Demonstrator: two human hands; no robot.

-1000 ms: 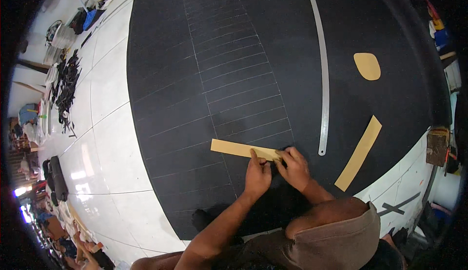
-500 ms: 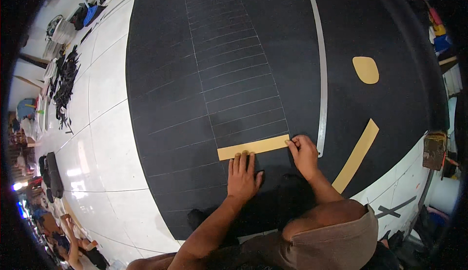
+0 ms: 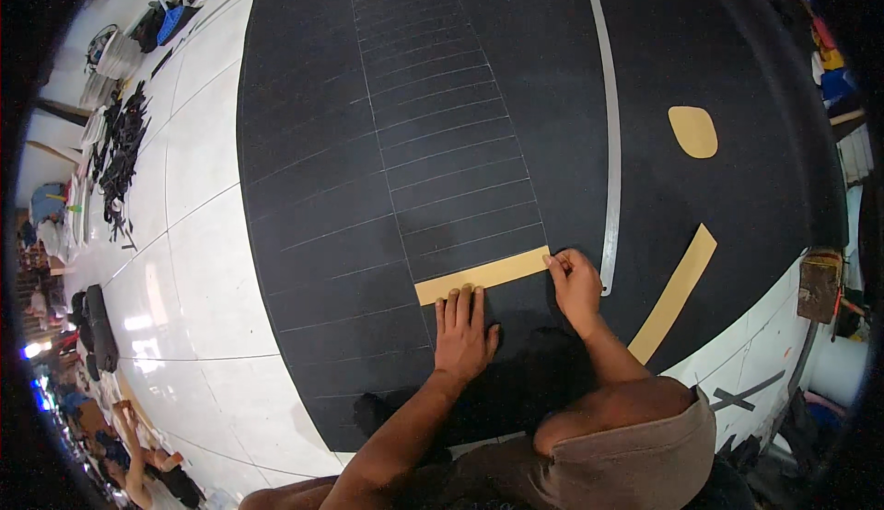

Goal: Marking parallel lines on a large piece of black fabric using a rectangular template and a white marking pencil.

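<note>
A tan card strip [image 3: 481, 275] lies slantwise across the black sheet [image 3: 313, 169], just below the nearest lines of a ladder of thin pale lines. My left hand [image 3: 465, 335] rests flat, its spread fingertips pressing the strip's lower edge left of its middle. At the strip's right end, my right hand [image 3: 575, 284] is closed, thumb and fingertips pinched at the corner. Whether a small tool is also between those fingers cannot be seen. A long metal ruler [image 3: 611, 160] lies just right of that hand, running away from me.
A second tan strip [image 3: 674, 294] and a rounded tan card piece [image 3: 692, 133] lie on the sheet to the right. White tiled floor [image 3: 193, 280] borders the left, with black scraps [image 3: 120, 160] and a dark roll [image 3: 101, 326]. Another person [image 3: 143, 459] is at lower left.
The strip has tilted slightly, its right end shifting a little away from me and its left end slightly nearer. Both hands stay on it with hardly any movement.
</note>
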